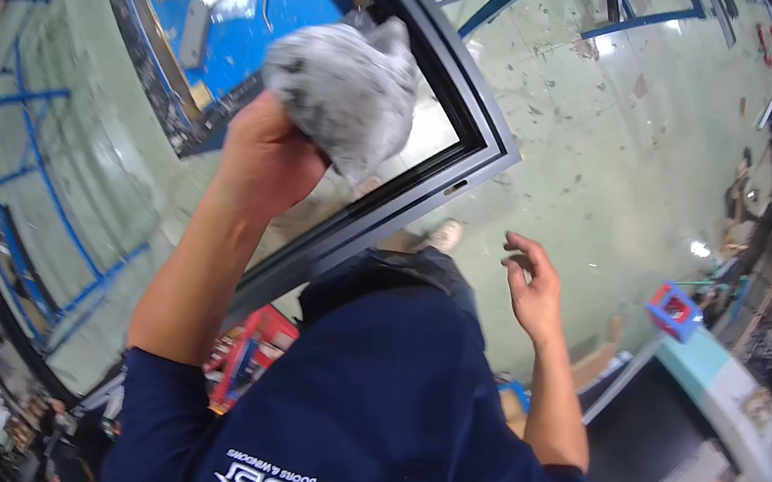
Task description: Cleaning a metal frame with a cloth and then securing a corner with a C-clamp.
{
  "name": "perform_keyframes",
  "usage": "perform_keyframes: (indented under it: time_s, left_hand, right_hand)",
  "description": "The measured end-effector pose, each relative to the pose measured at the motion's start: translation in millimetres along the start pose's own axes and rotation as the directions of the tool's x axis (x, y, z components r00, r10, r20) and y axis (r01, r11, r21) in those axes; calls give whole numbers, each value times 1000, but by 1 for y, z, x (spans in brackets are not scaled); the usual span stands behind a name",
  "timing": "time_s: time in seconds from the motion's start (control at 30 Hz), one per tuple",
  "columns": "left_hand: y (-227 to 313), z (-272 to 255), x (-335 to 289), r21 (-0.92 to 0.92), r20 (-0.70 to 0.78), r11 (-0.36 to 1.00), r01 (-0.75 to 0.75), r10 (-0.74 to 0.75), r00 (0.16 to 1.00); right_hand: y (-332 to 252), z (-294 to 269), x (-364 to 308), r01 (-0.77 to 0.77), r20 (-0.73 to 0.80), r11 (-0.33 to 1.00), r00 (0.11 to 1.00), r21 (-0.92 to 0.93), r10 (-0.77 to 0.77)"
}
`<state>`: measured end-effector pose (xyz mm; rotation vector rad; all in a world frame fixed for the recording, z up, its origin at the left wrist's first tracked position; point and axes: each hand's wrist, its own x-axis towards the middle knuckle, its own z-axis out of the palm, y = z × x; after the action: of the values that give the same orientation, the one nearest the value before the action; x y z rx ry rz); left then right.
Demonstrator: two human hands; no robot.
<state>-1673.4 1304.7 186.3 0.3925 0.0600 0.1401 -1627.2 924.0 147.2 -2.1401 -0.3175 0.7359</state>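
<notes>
My left hand [269, 152] is closed around a crumpled grey-white rag [341, 85] with dark smudges. The rag is held up over a dark grey window or door frame [382, 203], near its corner; whether it touches the pane or frame I cannot tell. My right hand [533, 285] hangs away from the frame on its right side, fingers loosely curled and apart, with nothing in it. A small slot shows in the frame's outer face below the corner.
Beyond the frame stands a workbench with a blue top [221, 42] holding white sheets and a teal tool. Blue metal racks [29, 123] are at left. To the right are a machine with a dark screen [654, 421] and a blue-and-red box [675, 311].
</notes>
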Motion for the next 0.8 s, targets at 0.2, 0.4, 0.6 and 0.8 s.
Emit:
perform_keyframes:
  time_s: [0.2,0.4,0.6,0.8]
  left_hand:
    - [37,144,-8,109,128,982,-154,140,982]
    - [-17,274,-22,355,351,908,-222,91,932]
    - [-117,288,8,400,235,900,-175,84,968]
    - [-153,189,23,865,-187,-495,75,-180,966]
  right_hand:
    - [-88,21,46,339,153,887,904,314,-399]
    - [-129,-29,40,-60,556,675,624,735,-550]
    - [-102,-145,42,-73,-20,-288,951,955,-307]
    - [-11,-239,71,303,-314,-134,947,944,-68]
